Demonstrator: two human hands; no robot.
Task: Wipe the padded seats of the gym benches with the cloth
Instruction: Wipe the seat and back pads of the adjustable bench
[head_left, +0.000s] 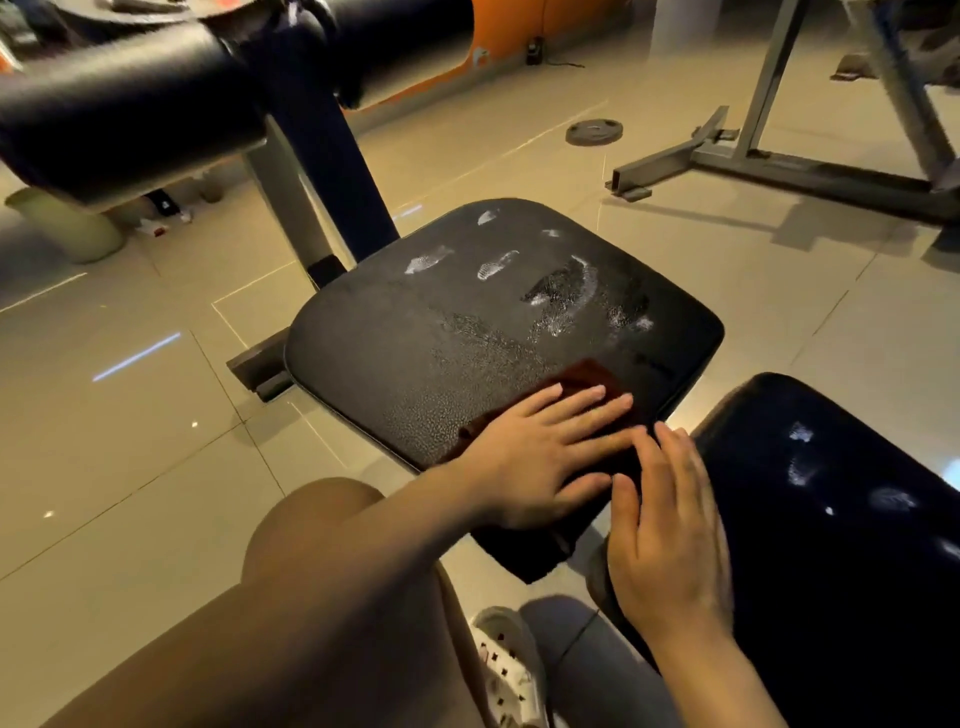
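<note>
A black padded seat (457, 312) fills the middle of the view, with white foam smears across its far half. A dark reddish cloth (592, 376) lies flat on the seat's near edge and hangs over its near corner. My left hand (540, 457) presses flat on the cloth with fingers spread and straight. My right hand (670, 525) lies beside it, fingers straight, its fingertips touching the cloth's near right part. A second black pad (841, 519), the backrest, lies at the right and carries several white smears.
A black roller pad (130, 104) on a dark post (322, 140) stands at the far left. A grey metal frame (779, 161) and a weight plate (594, 131) sit on the tiled floor beyond. My knee (311, 525) and a white shoe (506, 670) are below.
</note>
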